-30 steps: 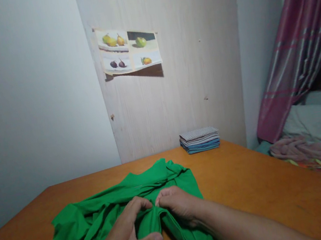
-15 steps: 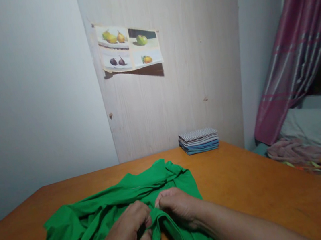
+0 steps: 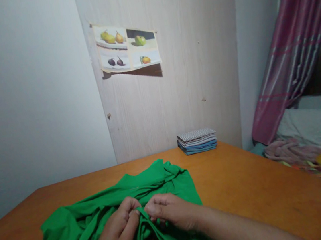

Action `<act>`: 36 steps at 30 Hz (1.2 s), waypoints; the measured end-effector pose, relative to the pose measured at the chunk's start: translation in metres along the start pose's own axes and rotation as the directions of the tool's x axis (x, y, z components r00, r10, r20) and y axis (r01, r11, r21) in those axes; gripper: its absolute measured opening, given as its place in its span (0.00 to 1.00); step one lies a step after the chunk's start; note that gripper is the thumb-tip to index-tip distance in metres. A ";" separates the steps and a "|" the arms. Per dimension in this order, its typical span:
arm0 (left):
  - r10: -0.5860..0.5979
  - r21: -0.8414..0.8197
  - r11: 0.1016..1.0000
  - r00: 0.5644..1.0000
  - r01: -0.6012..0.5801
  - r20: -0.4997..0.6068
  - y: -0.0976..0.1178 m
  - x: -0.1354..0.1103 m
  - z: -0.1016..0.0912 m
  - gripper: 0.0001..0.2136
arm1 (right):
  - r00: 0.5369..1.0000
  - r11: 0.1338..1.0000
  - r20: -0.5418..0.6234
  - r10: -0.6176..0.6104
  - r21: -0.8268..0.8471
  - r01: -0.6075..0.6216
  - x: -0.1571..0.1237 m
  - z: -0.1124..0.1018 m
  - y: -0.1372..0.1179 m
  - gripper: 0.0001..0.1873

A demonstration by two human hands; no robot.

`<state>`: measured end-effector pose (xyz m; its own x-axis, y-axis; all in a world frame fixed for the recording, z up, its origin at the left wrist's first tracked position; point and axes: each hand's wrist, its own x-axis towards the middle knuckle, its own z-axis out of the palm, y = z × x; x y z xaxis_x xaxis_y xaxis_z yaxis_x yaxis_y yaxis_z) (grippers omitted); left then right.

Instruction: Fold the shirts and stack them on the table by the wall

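Note:
A crumpled green garment [image 3: 74,227] is spread across the front of the wooden table, one sleeve-like part reaching out to the left. My left hand [image 3: 123,223] pinches a raised edge of the cloth between thumb and fingers. Close beside it, my right hand [image 3: 170,211] is closed on the same edge, thumb on top. Below the two hands the fabric hangs in folds, with a gap where the tabletop shows through. What kind of garment it is, I cannot tell.
A neat stack of folded cloths [image 3: 197,141] stands at the back right of the table [image 3: 235,189]. Behind it is a wall with a fruit print [image 3: 127,46]. To the right are a pink curtain [image 3: 279,64] and a bed with a rumpled pink cloth [image 3: 290,152].
My left hand has moved up and a little left, gripping the edge with its thumb. My right hand has shifted slightly left along the fabric. The garment's far part lies as before.

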<state>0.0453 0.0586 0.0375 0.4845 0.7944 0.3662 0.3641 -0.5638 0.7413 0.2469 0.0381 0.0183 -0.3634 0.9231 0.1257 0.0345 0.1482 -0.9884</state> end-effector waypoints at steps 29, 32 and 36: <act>0.109 0.268 0.958 0.994 -0.106 0.006 0.000 -0.002 -0.002 0.11 | 0.949 0.905 -0.124 0.289 0.359 -0.229 0.007 0.001 0.001 0.05; 0.296 0.365 0.892 0.955 -0.268 -0.021 0.004 -0.003 -0.003 0.09 | 0.925 0.831 -0.144 0.350 0.504 -0.236 0.012 -0.002 -0.003 0.10; 0.391 0.464 0.797 0.916 -0.386 0.090 0.004 -0.005 0.001 0.16 | 0.902 0.745 -0.092 0.422 0.601 -0.288 0.016 -0.006 -0.003 0.15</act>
<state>0.0447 0.0525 0.0382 0.6578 0.4870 0.5746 0.4727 -0.8609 0.1884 0.2460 0.0548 0.0242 -0.2279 0.9276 -0.2959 -0.4296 -0.3685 -0.8244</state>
